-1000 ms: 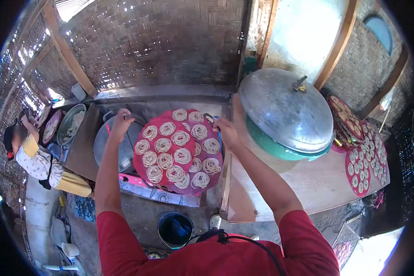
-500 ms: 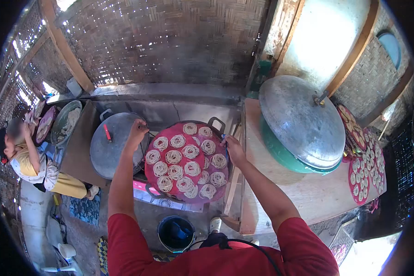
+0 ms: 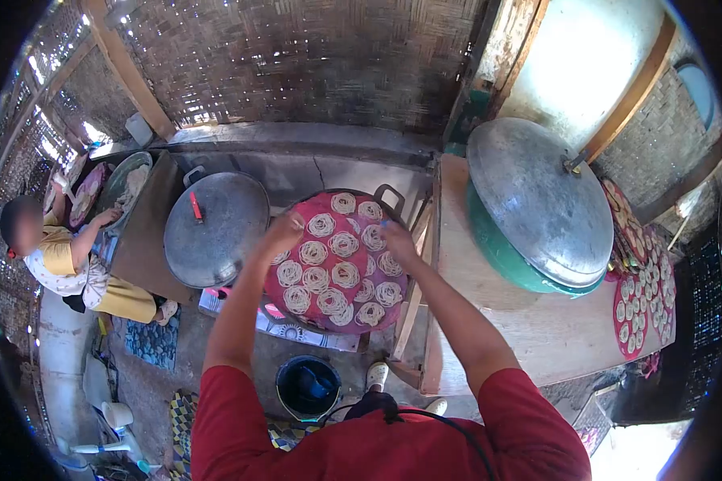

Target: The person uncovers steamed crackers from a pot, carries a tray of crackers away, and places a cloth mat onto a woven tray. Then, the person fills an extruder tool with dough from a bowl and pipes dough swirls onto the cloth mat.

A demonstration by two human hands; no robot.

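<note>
Overlapping round pink mats (image 3: 301,302), bearing several pale noodle nests (image 3: 344,244), lie over a wide dark pan (image 3: 409,210). My left hand (image 3: 283,234) is at the upper left edge of the mats, fingers drawn together. Over their right side, my right hand (image 3: 399,243) has its fingertips pinched near the nests. Whatever either hand grips is too small to make out. Left of the pan sits a grey metal lid (image 3: 225,240) with a red handle (image 3: 195,207).
On the right, a wooden table (image 3: 497,345) carries a green basin (image 3: 497,248) under a large metal lid (image 3: 537,200), with more pink mats (image 3: 642,297) of noodle nests. A dark bucket (image 3: 307,388) stands below. Another person (image 3: 76,256) sits at left beside a green tub (image 3: 124,192).
My left hand has moved right, from beside the grey lid to the mats' edge. My right hand has shifted slightly inward over the mats. The seated person's hand has lowered to the tub.
</note>
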